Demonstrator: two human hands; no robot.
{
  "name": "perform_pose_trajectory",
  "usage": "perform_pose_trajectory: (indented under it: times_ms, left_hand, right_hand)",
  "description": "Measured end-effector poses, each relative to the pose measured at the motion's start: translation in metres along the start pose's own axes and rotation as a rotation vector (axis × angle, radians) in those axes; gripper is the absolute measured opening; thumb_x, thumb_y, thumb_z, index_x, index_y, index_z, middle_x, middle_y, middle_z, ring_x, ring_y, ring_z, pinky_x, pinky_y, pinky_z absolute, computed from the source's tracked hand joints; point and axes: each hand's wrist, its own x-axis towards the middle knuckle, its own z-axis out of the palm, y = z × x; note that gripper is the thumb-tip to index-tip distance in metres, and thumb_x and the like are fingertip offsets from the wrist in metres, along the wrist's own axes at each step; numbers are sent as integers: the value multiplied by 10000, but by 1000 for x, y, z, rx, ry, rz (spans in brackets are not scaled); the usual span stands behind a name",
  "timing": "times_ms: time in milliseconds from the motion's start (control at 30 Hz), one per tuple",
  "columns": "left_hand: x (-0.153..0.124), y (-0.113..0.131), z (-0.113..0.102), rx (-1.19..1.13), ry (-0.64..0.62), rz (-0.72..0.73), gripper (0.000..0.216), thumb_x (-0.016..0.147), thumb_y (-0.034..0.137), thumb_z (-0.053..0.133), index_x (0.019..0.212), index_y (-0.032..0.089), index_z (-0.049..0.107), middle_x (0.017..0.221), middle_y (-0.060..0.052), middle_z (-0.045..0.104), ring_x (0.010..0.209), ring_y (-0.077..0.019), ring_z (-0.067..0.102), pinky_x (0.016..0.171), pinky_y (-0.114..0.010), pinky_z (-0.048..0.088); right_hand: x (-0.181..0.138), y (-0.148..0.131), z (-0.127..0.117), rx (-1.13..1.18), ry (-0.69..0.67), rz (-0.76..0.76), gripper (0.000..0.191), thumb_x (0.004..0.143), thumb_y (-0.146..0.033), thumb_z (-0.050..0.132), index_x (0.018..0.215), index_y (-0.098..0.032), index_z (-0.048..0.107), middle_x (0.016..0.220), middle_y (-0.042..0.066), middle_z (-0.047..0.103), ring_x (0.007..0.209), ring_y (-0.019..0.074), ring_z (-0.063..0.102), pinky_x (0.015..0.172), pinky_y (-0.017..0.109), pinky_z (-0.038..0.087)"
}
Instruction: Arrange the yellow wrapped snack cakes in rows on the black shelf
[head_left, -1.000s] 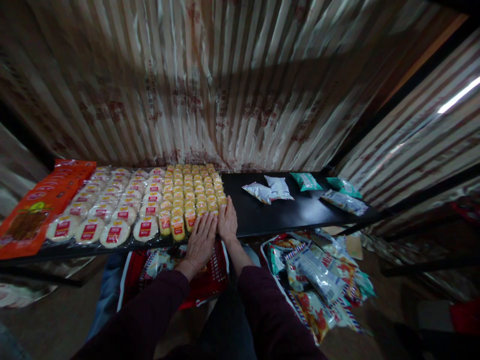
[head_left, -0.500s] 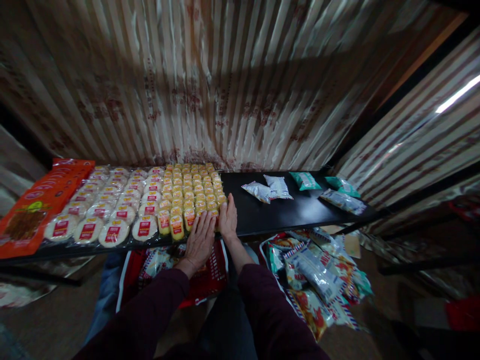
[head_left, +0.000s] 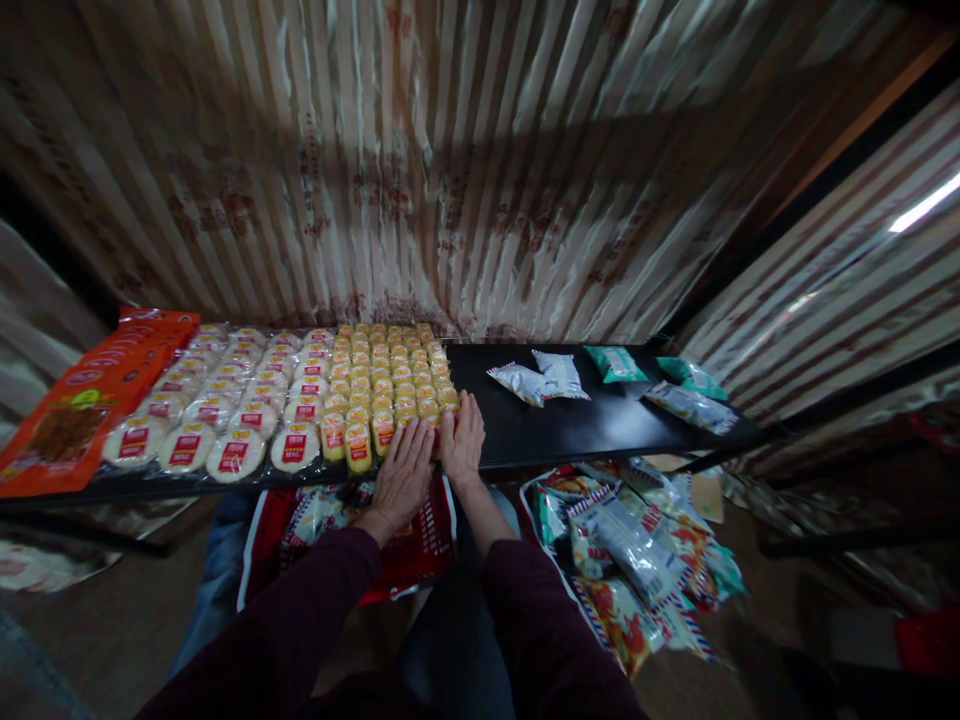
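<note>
Rows of small yellow wrapped cakes (head_left: 382,385) lie packed together on a black shelf (head_left: 555,435). My left hand (head_left: 405,468) rests flat at the front of these rows, its stretched fingers touching the nearest cakes. Against the front right corner of the block lies my right hand (head_left: 463,437), fingers extended along the side. Neither hand grasps anything. To the left of the yellow cakes are rows of round white wrapped cakes (head_left: 238,455) with red labels. The cakes under my fingers are partly hidden.
An orange snack bag (head_left: 97,385) lies at the shelf's left end. Silver packets (head_left: 561,374) and green packets (head_left: 615,363) are scattered on the right. Below are a red bag (head_left: 420,560) and a pile of snack packets (head_left: 634,540). Striped curtain (head_left: 480,170) hangs behind.
My right hand has turned from edge-on to lie flatter against the yellow cakes. My left hand stays at their front. The view has shifted slightly.
</note>
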Motion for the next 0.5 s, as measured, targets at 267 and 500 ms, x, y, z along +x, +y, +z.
perform_pose_trajectory:
  times_ms: [267, 500]
  left_hand:
    - [-3, -2, 3, -68, 86, 23, 609, 879, 86, 344, 1478, 60, 234, 1504, -154, 349, 1450, -229, 152, 1170, -455, 266]
    - [-16, 8, -16, -33, 85, -2, 568, 900, 142, 395, 1454, 70, 295, 1502, -154, 353, 1450, -243, 155, 1165, -453, 267]
  right_hand:
    - [-15, -3, -7, -95, -21, -116, 580, 957, -417, 295, 1466, -139, 283, 1520, 164, 302, 1414, 265, 223, 1092, 497, 288]
    - [-20, -3, -8, -177, -47, -222, 526, 964, -363, 305, 1437, -136, 349, 1521, 164, 304, 1423, 267, 199, 1090, 484, 279]
